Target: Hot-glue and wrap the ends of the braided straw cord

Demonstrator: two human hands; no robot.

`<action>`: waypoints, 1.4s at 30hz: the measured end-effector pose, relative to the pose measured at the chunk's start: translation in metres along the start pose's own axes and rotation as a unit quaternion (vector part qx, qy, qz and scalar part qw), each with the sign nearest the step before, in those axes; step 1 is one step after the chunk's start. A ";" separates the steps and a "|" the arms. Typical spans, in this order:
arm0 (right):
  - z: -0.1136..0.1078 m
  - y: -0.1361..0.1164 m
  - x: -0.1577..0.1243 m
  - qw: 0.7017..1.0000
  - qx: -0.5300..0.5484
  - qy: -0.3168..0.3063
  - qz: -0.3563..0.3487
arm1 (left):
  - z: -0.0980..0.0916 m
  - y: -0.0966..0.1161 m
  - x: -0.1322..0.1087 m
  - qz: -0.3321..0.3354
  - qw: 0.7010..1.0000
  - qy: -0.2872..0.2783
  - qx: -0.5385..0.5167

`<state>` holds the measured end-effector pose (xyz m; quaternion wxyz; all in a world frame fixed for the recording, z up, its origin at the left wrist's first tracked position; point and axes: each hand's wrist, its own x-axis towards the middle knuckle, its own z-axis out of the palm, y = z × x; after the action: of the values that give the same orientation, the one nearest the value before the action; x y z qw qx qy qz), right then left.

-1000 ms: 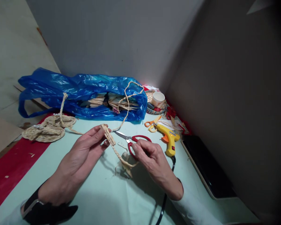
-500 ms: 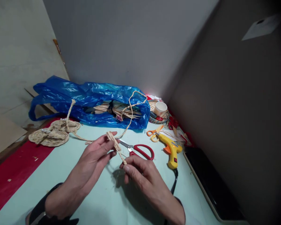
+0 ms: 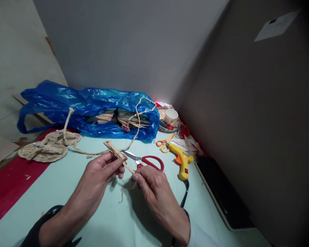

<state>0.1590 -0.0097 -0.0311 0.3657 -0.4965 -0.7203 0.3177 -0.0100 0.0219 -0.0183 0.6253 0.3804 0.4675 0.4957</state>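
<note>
Holding: left hand (image 3: pixel 99 171), thumb and fingers closed on a folded length of pale braid (image 3: pixel 112 148), the doubled end jutting up and left past the fingertips.
Right hand (image 3: pixel 153 183): thumb and forefinger pinched together on the braid's narrow tail, just beside the left fingertips; the other fingers curl under, partly hidden.
Braid position: between both hands, raised above the pale green table cover (image 3: pixel 105 216), slanting down to the right.
Red-handled scissors (image 3: pixel 138 159): lying just beyond the hands, blade tips toward the braid; lower handle partly behind the right hand.
Long cord (image 3: pixel 138 118): runs behind the folded braid, looping up over the blue plastic bag (image 3: pixel 87 97); cannot tell whether the two join.
Bag mouth: bundle of dry straw (image 3: pixel 135 120) showing.
Coiled pieces (image 3: pixel 43 151): far left, small pearly beads on top, partly over a red strip (image 3: pixel 12 195).
Glue gun (image 3: pixel 181 156): yellow, right of the scissors, nozzle toward orange scissors (image 3: pixel 160 143).
Basket (image 3: pixel 161 114): back right, white cup (image 3: pixel 171 115) inside.
Black-faced slab (image 3: pixel 222 192): right edge, flat.
</note>
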 end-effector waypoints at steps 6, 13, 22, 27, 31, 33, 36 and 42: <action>0.005 0.008 -0.003 0.995 -0.072 0.020 -0.065 | 0.001 -0.003 0.003 0.026 0.999 0.000 0.033; 0.007 0.009 -0.006 0.978 -0.162 0.039 -0.126 | -0.002 -0.002 0.007 0.037 0.998 -0.010 0.050; 0.003 0.013 -0.008 0.940 -0.257 0.044 -0.220 | -0.001 -0.004 0.002 0.015 0.996 -0.038 0.074; 0.002 0.010 -0.009 0.942 -0.242 0.043 -0.231 | -0.001 -0.006 0.006 0.011 0.992 -0.065 0.110; 0.003 0.007 -0.008 0.946 -0.231 0.049 -0.222 | -0.003 -0.007 0.006 0.008 0.990 -0.074 0.118; 0.003 0.006 -0.007 0.946 -0.233 0.050 -0.219 | -0.002 -0.006 0.004 0.005 0.990 -0.077 0.116; 0.002 0.005 -0.006 0.944 -0.240 0.041 -0.223 | 0.000 -0.006 0.002 0.003 0.990 -0.079 0.114; 0.000 0.009 -0.006 0.943 -0.250 -0.001 -0.218 | 0.001 -0.007 0.003 0.004 0.991 -0.078 0.107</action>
<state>0.1655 -0.0129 -0.0400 0.2894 -0.4022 -0.8677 0.0400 -0.0072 0.0234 -0.0258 0.6136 0.4842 0.4661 0.4145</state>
